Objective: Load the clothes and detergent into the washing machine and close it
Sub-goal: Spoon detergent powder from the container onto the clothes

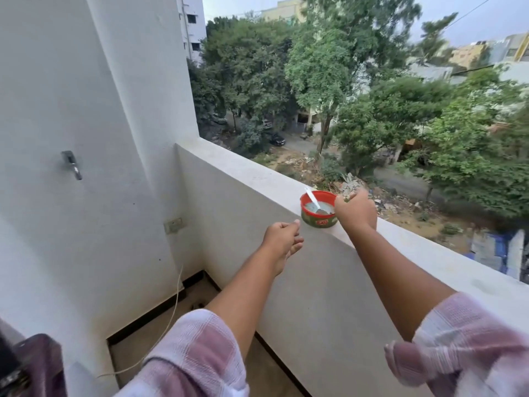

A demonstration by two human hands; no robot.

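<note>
Red-rimmed detergent tub (318, 210), white spoon (312, 199) in it, sits on the balcony parapet (246, 170). The right hand (356, 210) meets its side; whether it grips I cannot tell. The left hand (282, 239) hovers near, loosely curled, empty. Judging by this, the detergent is unloaded and the closing remains.

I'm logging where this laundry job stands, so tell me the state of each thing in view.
tub: lidless, upright on the ledge, whitish powder inside.
spoon: standing in the tub, handle leaning left.
left hand: loosely curled, holds nothing, short of the tub.
right hand: at the tub's right side; grip too blurred to tell.
wall tap: no water running.
</note>
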